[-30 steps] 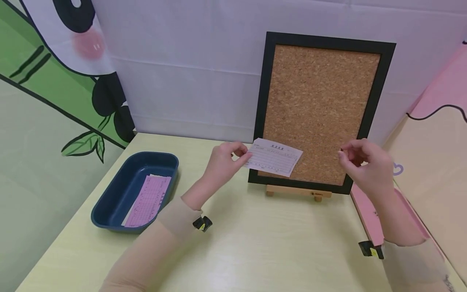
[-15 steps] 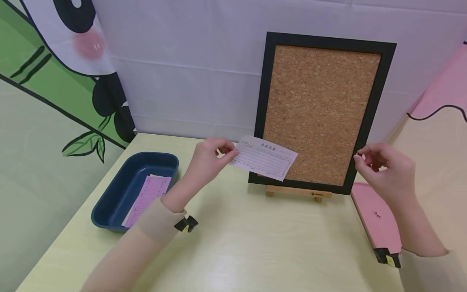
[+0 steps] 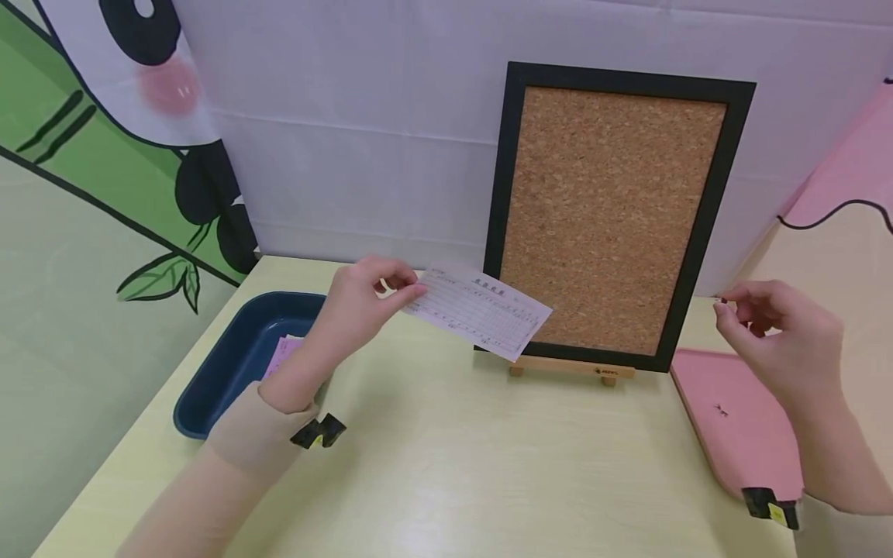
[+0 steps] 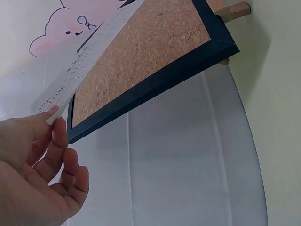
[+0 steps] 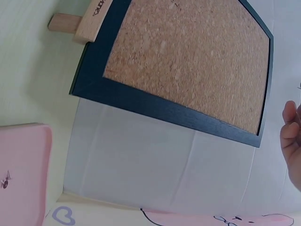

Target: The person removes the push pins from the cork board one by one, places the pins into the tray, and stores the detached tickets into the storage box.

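Note:
My left hand (image 3: 359, 310) pinches a printed paper slip (image 3: 481, 306) by its left edge, between thumb and fingers. The slip slants down to the right, its far corner overlapping the lower left of a framed corkboard (image 3: 614, 217) from this viewpoint. In the left wrist view the slip (image 4: 89, 61) extends up from the fingertips, with the corkboard behind it. Off to the right of the board, my right hand (image 3: 784, 333) pinches a tiny pin, mostly hidden by the fingertips. Only part of that hand (image 5: 292, 141) enters the right wrist view.
A wooden easel stand (image 3: 572, 366) supports the corkboard on the pale table (image 3: 488, 473). At the right, a pink tray (image 3: 753, 442) holds a few small pins (image 3: 721, 411). A blue tub (image 3: 209, 387) with pink slips (image 3: 282, 353) is partly behind my left forearm.
My left hand has drawn the slip leftward and slightly down, tilting it more. My right hand has moved right, away from the front of the corkboard, still pinching the pin.

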The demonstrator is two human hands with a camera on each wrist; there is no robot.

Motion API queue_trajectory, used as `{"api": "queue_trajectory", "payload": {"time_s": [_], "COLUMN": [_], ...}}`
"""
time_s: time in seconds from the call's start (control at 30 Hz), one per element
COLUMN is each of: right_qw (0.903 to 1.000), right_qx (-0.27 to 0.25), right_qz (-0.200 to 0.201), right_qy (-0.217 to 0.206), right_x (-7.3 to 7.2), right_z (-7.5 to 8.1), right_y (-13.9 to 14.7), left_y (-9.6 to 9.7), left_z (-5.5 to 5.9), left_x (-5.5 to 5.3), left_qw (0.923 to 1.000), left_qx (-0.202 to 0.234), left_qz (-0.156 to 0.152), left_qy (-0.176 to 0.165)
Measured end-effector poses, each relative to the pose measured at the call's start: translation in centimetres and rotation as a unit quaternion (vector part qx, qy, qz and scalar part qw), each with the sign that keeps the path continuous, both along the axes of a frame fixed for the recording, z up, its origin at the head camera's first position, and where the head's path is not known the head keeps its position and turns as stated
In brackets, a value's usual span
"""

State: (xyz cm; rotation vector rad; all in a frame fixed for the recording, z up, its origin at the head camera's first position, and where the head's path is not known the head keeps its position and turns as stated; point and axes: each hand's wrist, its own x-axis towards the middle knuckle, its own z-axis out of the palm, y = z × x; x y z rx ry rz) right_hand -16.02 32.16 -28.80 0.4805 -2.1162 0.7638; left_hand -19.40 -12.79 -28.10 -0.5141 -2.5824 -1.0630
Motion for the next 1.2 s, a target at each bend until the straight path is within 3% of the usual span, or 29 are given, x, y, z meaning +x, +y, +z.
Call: {"api": "queue_trajectory", "payload": {"time_s": [0.3,0.63,0.9,1.2], "right_qw": [0.9994,0.9975,0.9916,0.9922], "right_qx": [-0.012,-0.004,-0.005,-0.012], "right_qz": [-0.024,-0.052,-0.091,-0.078], "right_qy": [-0.021,-0.047,-0.092,-0.097], "right_x": [0.9,1.3,1.7,1.7], "right_z": [-0.2,-1.0,-2.1,-3.0], "right_y": [1.4,3.3,4.5,5.3], "left_y": [-2.5,-5.8,-8.8,-11.5], "left_z": [1.0,1.6,1.8,2.2], "left_x": [1.0,0.9,0.9,0.7], "left_qw": [0.9999,0.999,0.998,0.995], "left_qx": [-0.01,-0.012,-0.014,-0.05], "left_qz": [0.01,0.04,0.061,0.087], "left_qy": [0.002,-0.012,0.008,-0.003]}}
